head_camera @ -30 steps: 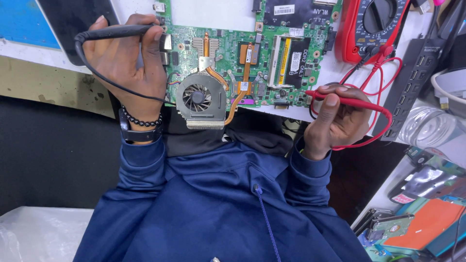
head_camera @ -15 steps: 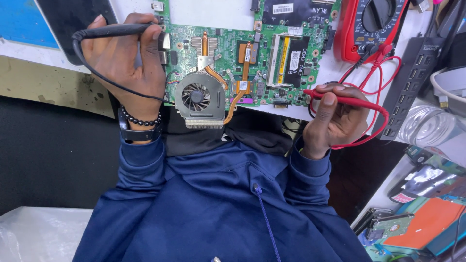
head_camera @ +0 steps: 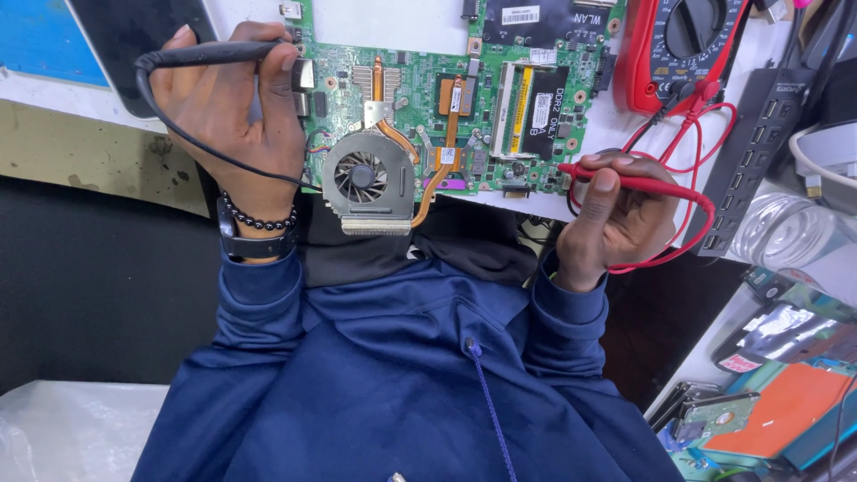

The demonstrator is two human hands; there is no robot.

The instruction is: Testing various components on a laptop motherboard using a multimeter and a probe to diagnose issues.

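Note:
A green laptop circuit board point(head_camera: 464, 107) with a round fan point(head_camera: 361, 178) and copper heat pipe lies on the white bench in front of me. My left hand point(head_camera: 234, 116) grips a black test probe point(head_camera: 205, 55), its tip at the board's left edge. My right hand point(head_camera: 616, 219) grips a red test probe point(head_camera: 643, 186), whose tip touches the board's lower right edge. Red and black leads run to a red-cased multimeter point(head_camera: 692, 49) at the top right.
A black power strip point(head_camera: 759, 152) lies right of the meter. A clear jar point(head_camera: 786, 232) and several drives and an orange-covered device point(head_camera: 768, 419) fill the lower right. A dark tablet point(head_camera: 125, 45) lies top left.

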